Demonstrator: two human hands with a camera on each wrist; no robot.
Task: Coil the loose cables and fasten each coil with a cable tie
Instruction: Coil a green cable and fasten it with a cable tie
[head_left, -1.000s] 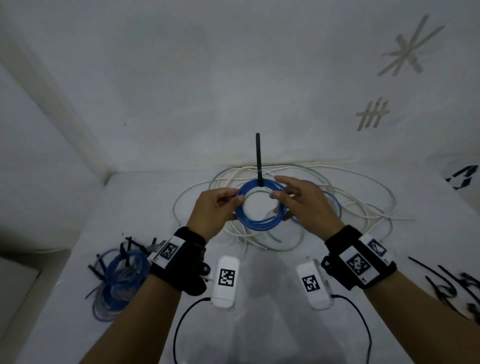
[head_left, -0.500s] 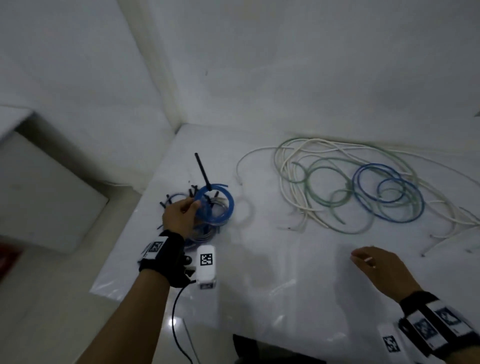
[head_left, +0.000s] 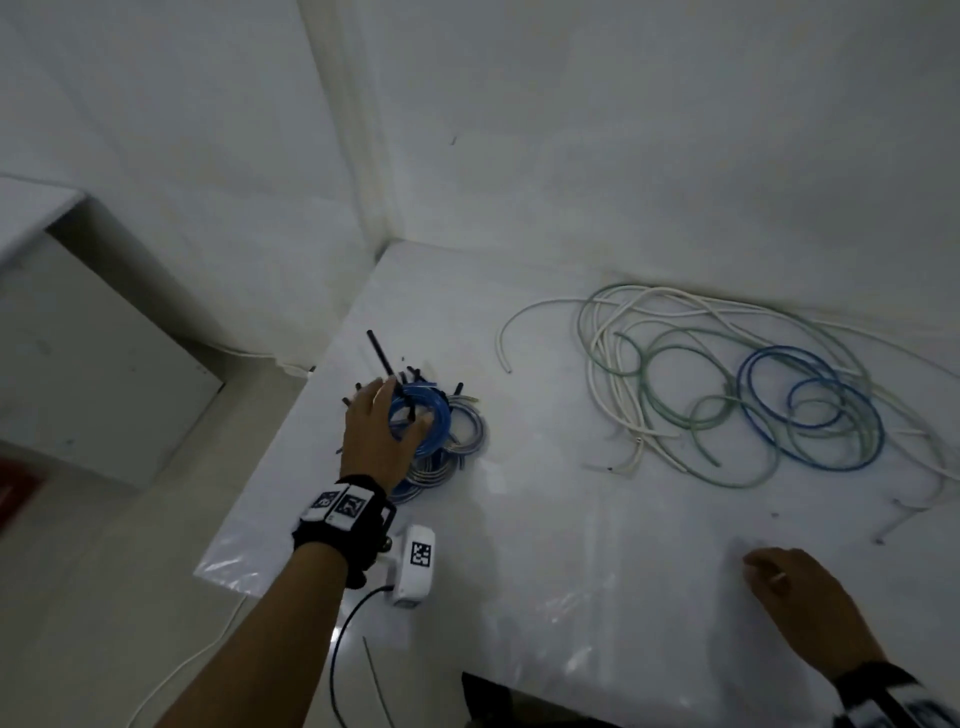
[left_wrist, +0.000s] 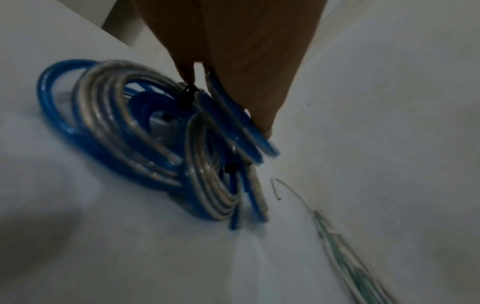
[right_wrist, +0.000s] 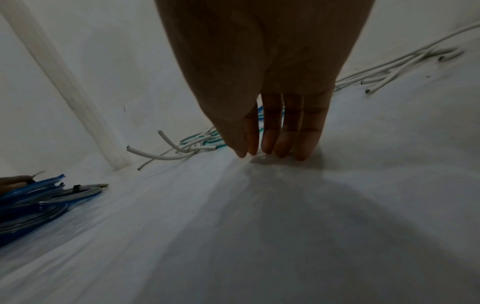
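The white plastic-covered table (head_left: 545, 519) is bearing a loose tangle of white, green and blue cables (head_left: 727, 395) at its far right. At its left edge, the left hand (head_left: 376, 441) is gripping a tied blue cable coil (head_left: 421, 410) atop a pile of tied blue and grey coils (head_left: 452, 457). The right hand (head_left: 810, 608) is hovering near the table's front, fingers (right_wrist: 285, 142) straight and together, holding nothing.

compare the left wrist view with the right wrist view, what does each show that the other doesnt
Only the left wrist view shows the left hand close up, holding a blue coil over the pile of tied coils. Only the right wrist view shows the right hand, fingers straight, tips at the table, holding nothing, and white cable ends lifting off the surface. Both show the pile, the loose cables and the white table.
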